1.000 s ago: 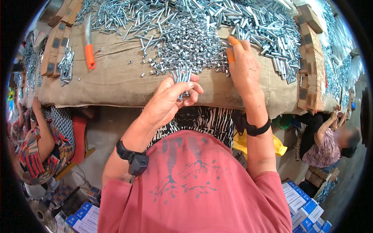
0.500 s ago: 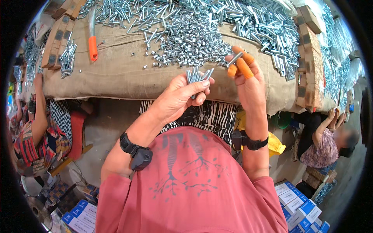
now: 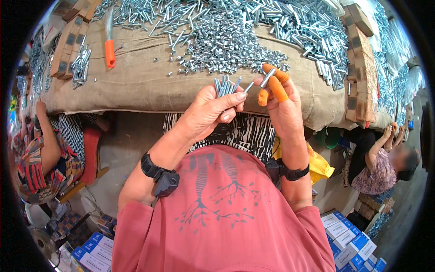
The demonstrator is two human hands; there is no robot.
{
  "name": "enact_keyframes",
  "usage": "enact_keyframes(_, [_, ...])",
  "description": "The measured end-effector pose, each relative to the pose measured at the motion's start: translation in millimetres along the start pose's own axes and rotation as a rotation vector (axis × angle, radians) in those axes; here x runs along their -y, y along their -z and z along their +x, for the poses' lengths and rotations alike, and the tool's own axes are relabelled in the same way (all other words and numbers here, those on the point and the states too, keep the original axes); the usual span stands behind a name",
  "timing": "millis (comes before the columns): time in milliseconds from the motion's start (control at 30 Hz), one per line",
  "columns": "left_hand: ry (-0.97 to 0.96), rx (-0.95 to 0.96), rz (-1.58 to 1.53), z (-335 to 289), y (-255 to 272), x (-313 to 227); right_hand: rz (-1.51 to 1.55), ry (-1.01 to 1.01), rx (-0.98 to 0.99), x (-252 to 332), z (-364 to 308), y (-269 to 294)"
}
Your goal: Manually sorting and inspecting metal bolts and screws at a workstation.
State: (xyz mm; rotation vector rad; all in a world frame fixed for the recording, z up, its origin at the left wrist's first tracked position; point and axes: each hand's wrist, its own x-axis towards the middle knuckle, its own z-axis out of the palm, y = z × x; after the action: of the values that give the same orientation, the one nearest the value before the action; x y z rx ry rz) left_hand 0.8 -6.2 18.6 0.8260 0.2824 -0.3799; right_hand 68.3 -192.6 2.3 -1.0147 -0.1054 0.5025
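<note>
My left hand (image 3: 206, 109) is closed round a bunch of thin metal rods (image 3: 223, 87), with the thumb pressed across them. One single rod (image 3: 249, 86) pokes out past the thumb, angled toward my right hand (image 3: 285, 102). Orange finger covers (image 3: 277, 89) sit on several fingertips of that right hand. It pinches a short, thicker metal tube (image 3: 267, 78), tilted, its lower end close to the single rod. Whether rod and tube touch I cannot tell. Beyond both hands, a heap of small metal collars (image 3: 226, 43) lies on the cloth-covered table (image 3: 136, 88).
Longer metal tubes (image 3: 299, 27) are piled at the back right, thin rods (image 3: 140, 13) at the back left. An orange-handled tool (image 3: 109, 53) lies left. Wooden blocks (image 3: 362, 77) edge the table. Another person (image 3: 378, 170) sits right, another (image 3: 47, 158) left. Blue-and-white boxes (image 3: 349, 240) stand lower right.
My right hand has shifted left and slightly nearer, bringing the tube toward my left hand. One rod now sticks out apart from the bunch. The tube's tilt is steeper.
</note>
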Motion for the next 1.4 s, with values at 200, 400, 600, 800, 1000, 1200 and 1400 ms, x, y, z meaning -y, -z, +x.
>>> enact_keyframes(200, [-0.003,-0.02,0.016,0,4,0,-0.008,-0.015,-0.05,-6,-2,-2])
enact_keyframes(400, [-0.009,-0.007,0.016,4,6,5,0.076,-0.082,-0.016,-7,-5,-17])
enact_keyframes(600, [0.008,-0.007,0.036,5,12,2,-0.486,0.109,0.001,-10,-2,-26])
enact_keyframes(800, [0.011,-0.07,0.037,9,28,2,-0.735,0.131,-0.103,-1,12,-17])
enact_keyframes(1000, [-0.018,-0.111,0.045,14,27,2,-1.774,0.556,-0.139,-5,32,-13])
enact_keyframes(1200, [-0.017,-0.08,0.016,10,29,0,-1.181,0.285,-0.234,-8,26,-11])
enact_keyframes(1400, [-0.022,-0.08,0.03,9,22,4,-0.354,0.074,-0.13,-4,9,-24])
